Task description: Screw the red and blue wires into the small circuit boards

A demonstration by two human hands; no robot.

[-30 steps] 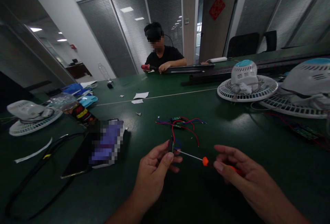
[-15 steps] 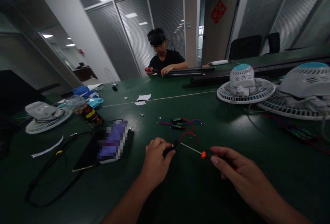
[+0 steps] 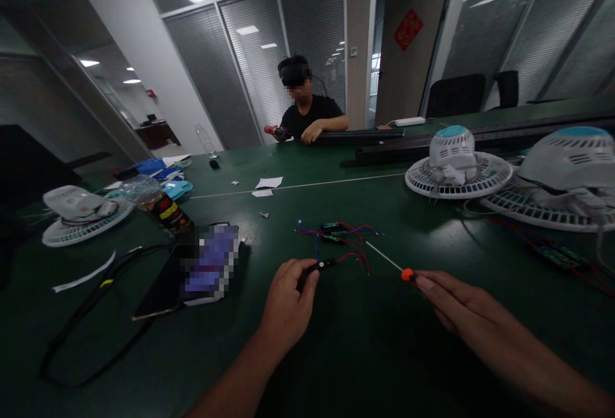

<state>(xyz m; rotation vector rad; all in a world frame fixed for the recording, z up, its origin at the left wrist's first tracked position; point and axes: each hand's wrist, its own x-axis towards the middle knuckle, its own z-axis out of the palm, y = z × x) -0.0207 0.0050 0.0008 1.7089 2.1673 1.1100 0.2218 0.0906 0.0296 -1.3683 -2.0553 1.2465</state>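
Observation:
Between the thumb and fingers of my left hand [image 3: 289, 296] is a small black part [image 3: 327, 265] with a pale round spot on top; red and blue wires run from it. My fingers cover its near end, so its exact kind does not show. My right hand [image 3: 461, 299] is closed round a screwdriver [image 3: 407, 274] with an orange collar. Its thin shaft points up and left, with the tip apart from the black part. Just beyond lie small green circuit boards [image 3: 331, 237] with red and blue wires.
White fan housings [image 3: 451, 161] stand at the right, another fan part [image 3: 79, 213] at the left. A phone [image 3: 211, 264], a dark cable [image 3: 62, 334] and a bottle [image 3: 163, 206] lie left. Across the green table [image 3: 307, 171] a person [image 3: 312, 113] holds a red tool.
My right hand has moved right, drawing the screwdriver tip away from the black part. The black part has turned more level in my left hand, which has shifted slightly left.

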